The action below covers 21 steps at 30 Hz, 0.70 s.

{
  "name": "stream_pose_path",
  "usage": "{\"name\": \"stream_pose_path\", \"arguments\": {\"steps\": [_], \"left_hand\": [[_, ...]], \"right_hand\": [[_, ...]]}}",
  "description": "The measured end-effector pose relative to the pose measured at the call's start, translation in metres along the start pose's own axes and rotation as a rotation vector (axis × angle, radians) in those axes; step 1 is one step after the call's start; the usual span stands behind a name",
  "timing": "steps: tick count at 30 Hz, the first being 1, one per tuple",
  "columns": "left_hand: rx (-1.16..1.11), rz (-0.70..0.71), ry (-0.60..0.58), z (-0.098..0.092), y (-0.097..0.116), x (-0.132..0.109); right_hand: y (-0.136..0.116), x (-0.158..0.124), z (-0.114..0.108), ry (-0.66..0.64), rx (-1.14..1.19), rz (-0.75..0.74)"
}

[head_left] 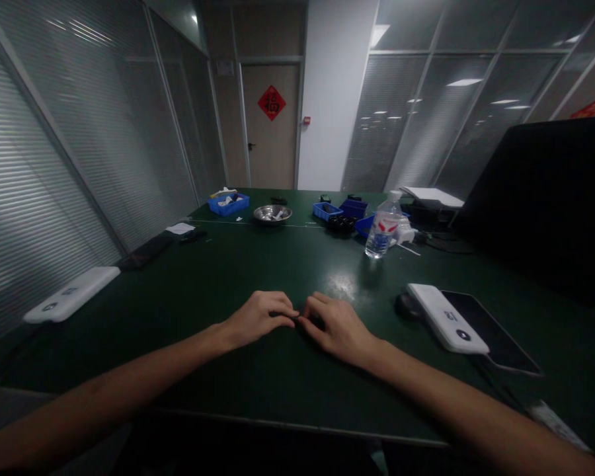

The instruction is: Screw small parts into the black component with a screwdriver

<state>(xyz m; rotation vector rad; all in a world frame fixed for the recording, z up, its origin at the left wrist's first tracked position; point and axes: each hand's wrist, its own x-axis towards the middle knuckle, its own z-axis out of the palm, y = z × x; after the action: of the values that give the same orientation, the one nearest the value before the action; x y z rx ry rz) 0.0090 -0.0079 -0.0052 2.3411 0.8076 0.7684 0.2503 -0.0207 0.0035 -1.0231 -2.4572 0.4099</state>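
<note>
Above the dark green tabletop (213, 264), my left hand (262, 316) and my right hand (334, 327) meet fingertip to fingertip near the middle. Thumb and fingers of my left hand are pinched together at the tips. My right hand curls in the same kind of pinch, facing it. Something small and dark may be between the fingertips, but it is too tiny and dim to name. Both wrists are low, close to the table surface.
A water bottle (383, 226) stands upright beyond my right hand. White power packs lie at the left (74, 294) and right (446, 317), the right one against a dark tablet (496, 334). A metal bowl (272, 215), blue trays (229, 203) and a black monitor (540, 205) are farther off.
</note>
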Motion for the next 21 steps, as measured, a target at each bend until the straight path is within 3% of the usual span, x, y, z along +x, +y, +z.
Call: {"name": "stream_pose_path", "arguments": {"steps": [7, 15, 21], "left_hand": [[-0.087, -0.062, 0.023, 0.001, 0.01, 0.0], [-0.042, -0.086, -0.039, -0.005, 0.013, 0.001], [-0.003, -0.076, 0.001, -0.006, 0.018, 0.003]], "right_hand": [[0.004, 0.0, 0.008, 0.081, 0.12, -0.013], [0.006, 0.0, 0.004, 0.073, 0.047, 0.005], [0.008, 0.003, 0.0, 0.066, 0.037, 0.005]]}}
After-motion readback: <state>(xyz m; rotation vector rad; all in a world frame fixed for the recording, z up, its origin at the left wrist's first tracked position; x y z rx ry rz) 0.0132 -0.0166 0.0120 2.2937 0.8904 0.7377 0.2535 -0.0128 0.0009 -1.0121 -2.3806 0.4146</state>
